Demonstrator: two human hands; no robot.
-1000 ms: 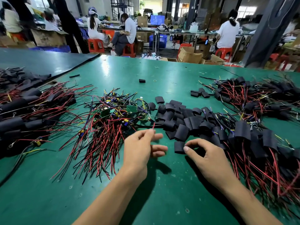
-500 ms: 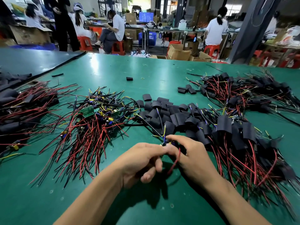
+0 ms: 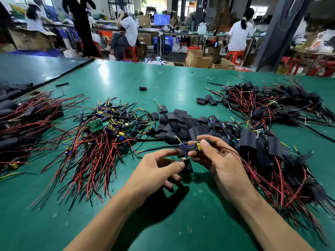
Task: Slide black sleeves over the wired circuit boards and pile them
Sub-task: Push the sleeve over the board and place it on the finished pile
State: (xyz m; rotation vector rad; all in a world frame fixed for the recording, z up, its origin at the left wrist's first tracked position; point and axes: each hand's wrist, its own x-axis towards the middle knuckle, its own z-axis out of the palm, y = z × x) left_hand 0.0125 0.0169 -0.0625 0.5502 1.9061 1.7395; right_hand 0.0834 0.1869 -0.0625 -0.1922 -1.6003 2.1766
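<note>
My right hand [image 3: 220, 164] pinches a small wired circuit board [image 3: 199, 145] with a yellow capacitor, its black and blue wires trailing left. My left hand [image 3: 155, 173] pinches a black sleeve [image 3: 187, 164] between thumb and forefinger, just below the board. Loose black sleeves [image 3: 183, 125] lie heaped behind my hands. A tangle of bare boards with red and black wires [image 3: 101, 140] lies to the left. Sleeved boards are piled at right [image 3: 268, 156].
The green table [image 3: 181, 223] holds more sleeved bundles at the far right [image 3: 272, 104] and far left [image 3: 20, 124]. A lone sleeve [image 3: 143, 88] and a rubber band [image 3: 157, 88] lie farther back. People sit at benches beyond the table.
My hands reached into the piles, came together over a board and sleeve, and have drawn slightly apart; the right hand has lifted the board while the left holds the sleeve.
</note>
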